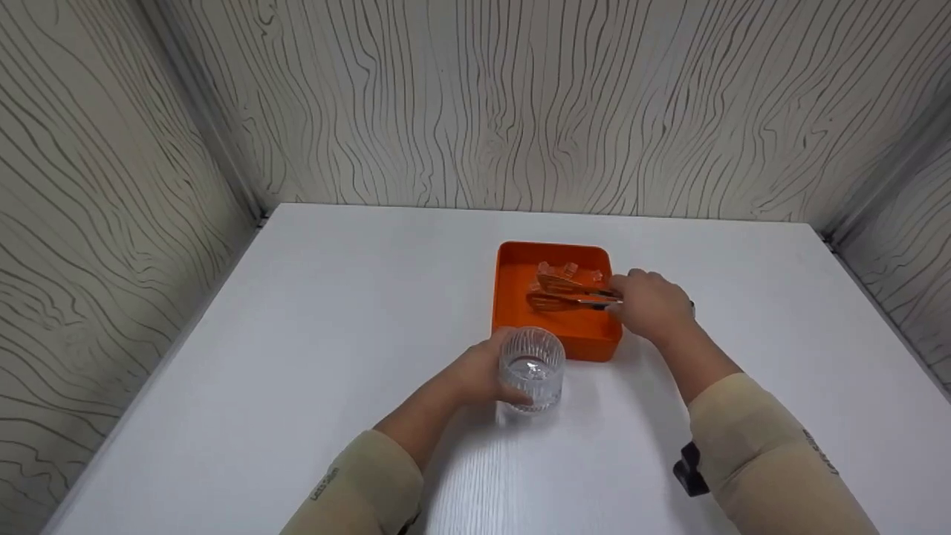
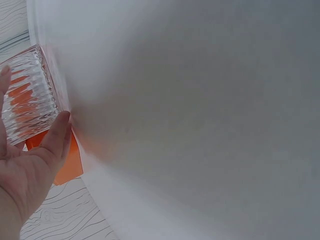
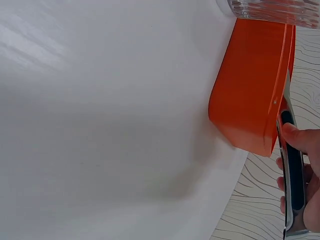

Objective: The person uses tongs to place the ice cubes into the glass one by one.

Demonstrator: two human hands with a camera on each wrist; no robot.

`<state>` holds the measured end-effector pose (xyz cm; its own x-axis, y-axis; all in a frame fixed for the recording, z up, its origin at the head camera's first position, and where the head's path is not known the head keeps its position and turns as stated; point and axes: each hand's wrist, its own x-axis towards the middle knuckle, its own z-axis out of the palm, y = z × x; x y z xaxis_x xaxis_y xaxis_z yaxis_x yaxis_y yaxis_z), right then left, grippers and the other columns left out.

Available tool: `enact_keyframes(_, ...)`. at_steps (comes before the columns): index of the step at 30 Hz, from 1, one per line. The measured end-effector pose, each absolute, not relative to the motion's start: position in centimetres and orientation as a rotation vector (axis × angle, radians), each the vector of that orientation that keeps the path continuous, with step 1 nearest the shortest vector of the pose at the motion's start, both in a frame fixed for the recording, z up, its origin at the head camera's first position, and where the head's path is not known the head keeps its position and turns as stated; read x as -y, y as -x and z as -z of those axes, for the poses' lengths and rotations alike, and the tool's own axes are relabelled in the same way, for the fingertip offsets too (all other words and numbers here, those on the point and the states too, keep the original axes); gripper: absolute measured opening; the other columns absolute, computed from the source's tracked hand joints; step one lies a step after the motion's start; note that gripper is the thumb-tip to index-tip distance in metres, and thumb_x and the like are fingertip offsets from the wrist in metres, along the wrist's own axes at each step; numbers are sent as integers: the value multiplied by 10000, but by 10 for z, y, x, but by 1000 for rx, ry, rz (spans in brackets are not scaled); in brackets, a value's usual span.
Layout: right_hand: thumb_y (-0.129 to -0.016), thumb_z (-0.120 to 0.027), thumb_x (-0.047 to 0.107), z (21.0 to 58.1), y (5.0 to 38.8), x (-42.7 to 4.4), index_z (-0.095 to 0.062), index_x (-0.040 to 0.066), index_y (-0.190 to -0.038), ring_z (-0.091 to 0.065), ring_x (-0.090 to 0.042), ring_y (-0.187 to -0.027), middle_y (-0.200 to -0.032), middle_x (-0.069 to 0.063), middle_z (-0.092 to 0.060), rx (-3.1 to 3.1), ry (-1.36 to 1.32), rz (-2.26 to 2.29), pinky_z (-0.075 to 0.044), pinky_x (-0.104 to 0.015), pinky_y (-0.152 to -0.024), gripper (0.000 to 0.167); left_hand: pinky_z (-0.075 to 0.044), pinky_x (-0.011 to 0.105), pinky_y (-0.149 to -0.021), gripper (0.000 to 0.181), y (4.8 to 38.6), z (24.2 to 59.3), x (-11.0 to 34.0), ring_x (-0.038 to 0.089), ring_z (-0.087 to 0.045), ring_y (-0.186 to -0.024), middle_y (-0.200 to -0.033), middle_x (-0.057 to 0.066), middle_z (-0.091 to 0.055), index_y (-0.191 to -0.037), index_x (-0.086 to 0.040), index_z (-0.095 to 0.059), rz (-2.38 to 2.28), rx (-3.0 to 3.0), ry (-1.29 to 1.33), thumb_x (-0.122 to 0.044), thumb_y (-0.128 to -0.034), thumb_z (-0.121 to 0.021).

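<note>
the fingers of the right hand (image 1: pixel 654 305) are closed around the handle of the tongs (image 1: pixel 553 302), and the fingers of the left hand (image 1: pixel 479 370) are wrapped around the glass (image 1: pixel 541 365). the glass is just beside the orange tray (image 1: pixel 593 349), at its side near the person. the tongs reach over the right edge of the tray, their two ends apart; whether a cube is between them, i cannot tell. several clear cubes (image 1: pixel 570 269) lie in the tray, mostly in its far part. in my judgement, the picking of cubes is in progress and not finished: tongs and glass are both in hand, but these cubes are left to lift. something clear is low in the glass; i cannot tell what it is.
</note>
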<state>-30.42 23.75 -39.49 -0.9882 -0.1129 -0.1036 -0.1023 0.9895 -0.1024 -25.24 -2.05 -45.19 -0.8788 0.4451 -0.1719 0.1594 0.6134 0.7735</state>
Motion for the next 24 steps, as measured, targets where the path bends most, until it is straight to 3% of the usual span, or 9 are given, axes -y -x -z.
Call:
enact_keyframes(12, -822, -661, 222, 399, 299, -244, -634, 154, -1038, -482, -276, -797, -858, -74, -553, -3054, 152, 188, -443, -416, -643, 228, -394, 377, -990, 883, 253, 453, 20, 138, -479, -1120, -1201, -66, -527, -1306, -263, -338, -1157, -2486, -501, -281, -592, -857)
enact_keyframes(24, -849, -639, 232, 397, 295, -239, -605, 153, -1169, -461, -327, -874, -963, -124, -568, -3014, 55, 209, -435, -474, -689, 331, -398, 378, -987, 896, 251, 452, 20, 139, -479, -1119, -1207, -66, -526, -1309, -269, -332, -1158, -2484, -483, -293, -585, -860)
